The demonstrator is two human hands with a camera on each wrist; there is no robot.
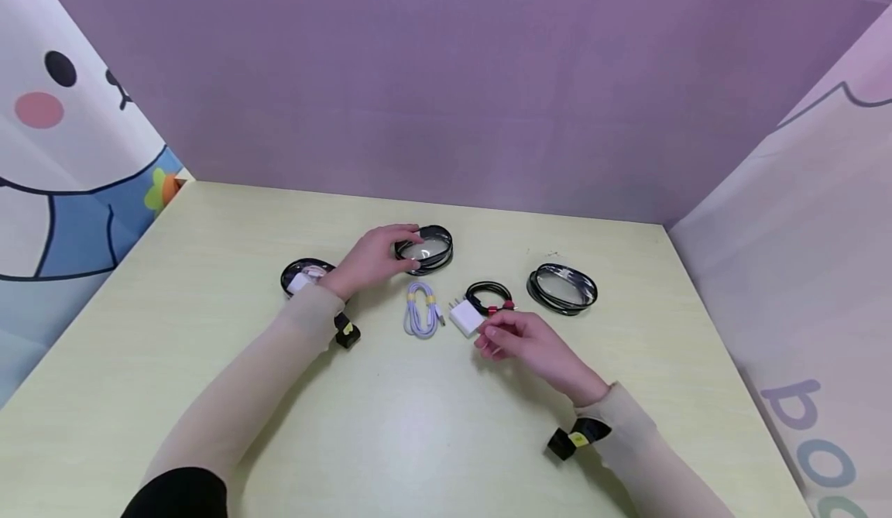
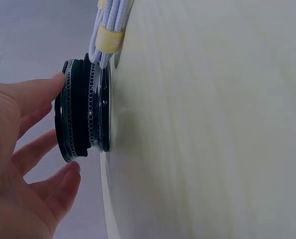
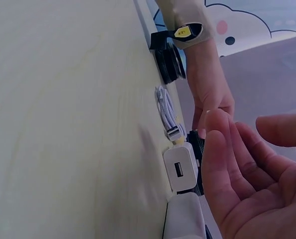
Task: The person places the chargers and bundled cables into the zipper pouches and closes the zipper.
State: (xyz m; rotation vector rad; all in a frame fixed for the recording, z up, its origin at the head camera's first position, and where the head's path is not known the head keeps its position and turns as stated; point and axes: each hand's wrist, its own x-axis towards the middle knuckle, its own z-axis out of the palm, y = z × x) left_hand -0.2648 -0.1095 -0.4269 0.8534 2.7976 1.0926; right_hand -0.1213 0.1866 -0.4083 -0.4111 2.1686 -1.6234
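My left hand [image 1: 372,261] reaches over the left side of a round black zip case [image 1: 430,250] with a clear window. In the left wrist view, the thumb lies on one edge of this case [image 2: 80,107] and fingertips are at the opposite edge, with the case's flat side toward the table. My right hand [image 1: 526,348] hovers in front of a white charger plug [image 1: 465,318], holding nothing. The right wrist view shows its thumb apart from its half-bent fingers [image 3: 218,159]. A coiled lavender cable [image 1: 411,318] with yellow bands lies between the hands.
Behind the white plug lies a coiled black cable [image 1: 475,292] with red ends. A second round case [image 1: 562,289] sits to the right. Another case [image 1: 287,270], with a white block at it, lies partly behind my left wrist. A purple wall [image 1: 418,115] borders the table's [image 1: 390,440] back.
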